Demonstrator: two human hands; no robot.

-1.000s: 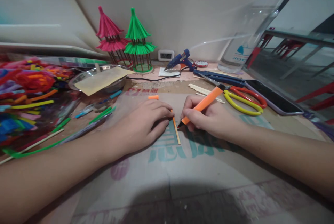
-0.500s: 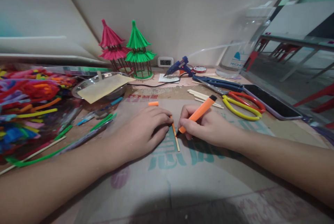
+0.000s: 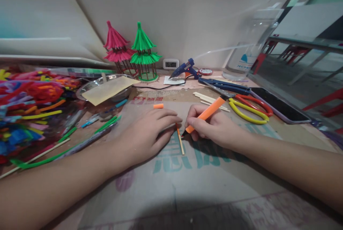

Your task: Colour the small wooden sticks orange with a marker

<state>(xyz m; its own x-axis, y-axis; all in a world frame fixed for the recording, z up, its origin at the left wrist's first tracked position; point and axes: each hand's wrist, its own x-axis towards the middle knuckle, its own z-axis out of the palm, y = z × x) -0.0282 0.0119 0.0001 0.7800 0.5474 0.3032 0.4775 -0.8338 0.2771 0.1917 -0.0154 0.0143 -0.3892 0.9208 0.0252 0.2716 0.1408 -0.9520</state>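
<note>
My right hand (image 3: 207, 124) grips an orange marker (image 3: 205, 114), its dark tip down against a thin wooden stick (image 3: 182, 146). The stick lies on a cardboard sheet (image 3: 150, 201); its far part is coloured orange and its near end is bare wood. My left hand (image 3: 154, 133) rests on the cardboard with its fingers bent over the stick's far end, pinning it; the fingertips hide that end. Just beyond my left hand lies the orange marker cap (image 3: 158, 106).
Bare sticks (image 3: 206, 98), scissors (image 3: 249, 110), a phone (image 3: 278, 105) and a blue glue gun (image 3: 184, 68) lie beyond my right hand. Pipe cleaners (image 3: 32, 108) and a metal bowl (image 3: 88, 89) are at left. Behind stand a pink model pavilion (image 3: 116, 40), a green one (image 3: 144, 40) and a clock (image 3: 170, 64).
The left fingers have slid slightly to the right over the stick. My right hand has shifted a little, with the marker tilted lower and its tip still at the stick.
</note>
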